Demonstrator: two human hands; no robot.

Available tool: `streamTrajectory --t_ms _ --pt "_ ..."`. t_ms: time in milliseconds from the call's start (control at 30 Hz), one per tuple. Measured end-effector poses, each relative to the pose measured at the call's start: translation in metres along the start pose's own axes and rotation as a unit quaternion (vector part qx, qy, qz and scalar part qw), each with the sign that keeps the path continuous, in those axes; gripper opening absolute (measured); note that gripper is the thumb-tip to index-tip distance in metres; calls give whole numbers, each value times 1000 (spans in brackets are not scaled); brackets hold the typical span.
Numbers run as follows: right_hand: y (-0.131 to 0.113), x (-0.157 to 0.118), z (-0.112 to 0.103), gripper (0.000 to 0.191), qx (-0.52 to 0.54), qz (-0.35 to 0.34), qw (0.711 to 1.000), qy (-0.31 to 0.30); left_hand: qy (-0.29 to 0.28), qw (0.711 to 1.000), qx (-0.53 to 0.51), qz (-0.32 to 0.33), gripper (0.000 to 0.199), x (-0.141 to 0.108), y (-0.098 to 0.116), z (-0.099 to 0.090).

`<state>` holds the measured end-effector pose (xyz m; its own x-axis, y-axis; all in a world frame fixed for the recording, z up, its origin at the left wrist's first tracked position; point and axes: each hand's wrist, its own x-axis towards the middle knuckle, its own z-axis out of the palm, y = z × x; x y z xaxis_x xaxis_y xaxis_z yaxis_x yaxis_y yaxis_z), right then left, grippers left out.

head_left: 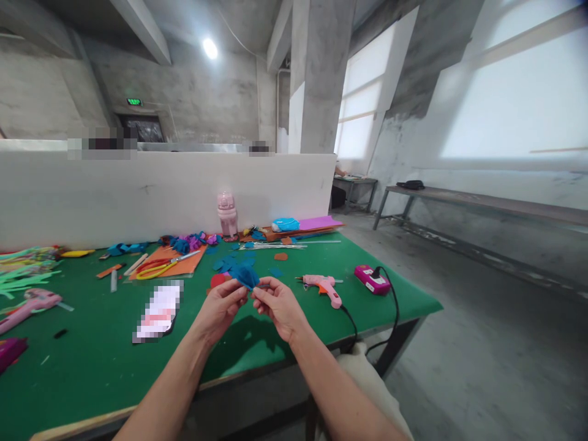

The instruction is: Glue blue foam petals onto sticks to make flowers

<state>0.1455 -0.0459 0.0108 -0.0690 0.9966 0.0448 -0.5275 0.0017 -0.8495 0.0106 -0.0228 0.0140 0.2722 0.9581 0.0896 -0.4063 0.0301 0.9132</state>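
Note:
A blue craft flower (247, 275), with soft petals spread upward, is held above the green table in front of me. My left hand (224, 305) pinches its lower left side between thumb and fingers. From the right, my right hand (278, 303) has its fingers closed at the flower's base, where a thin dark stem seems to show. Just behind the hands lie flat blue pieces (225, 264) and a red round piece (219, 280). To the right of my right hand, a pink glue gun (324, 286) rests on its side.
A magenta power box (372, 280) with a black plug sits near the table's right edge. Scissors (168, 266) lie on orange sheets at left, beside blue and purple flowers (188, 242). A pink bottle (227, 215) stands before the white partition (138, 190). Cords hang over the front edge.

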Motion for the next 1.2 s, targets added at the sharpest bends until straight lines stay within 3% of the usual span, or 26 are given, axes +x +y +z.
streamTrajectory --t_ms 300,733,1200 --pt "2 1 0 38 0 -12 1000 16 21 1000 -11 -6 21 1 -2 1" --pt "3 0 -2 41 8 19 1000 -17 -39 998 -50 10 27 -1 1 -2" --pt "3 0 -2 38 9 18 1000 -8 -32 998 -49 20 30 -1 -2 1"
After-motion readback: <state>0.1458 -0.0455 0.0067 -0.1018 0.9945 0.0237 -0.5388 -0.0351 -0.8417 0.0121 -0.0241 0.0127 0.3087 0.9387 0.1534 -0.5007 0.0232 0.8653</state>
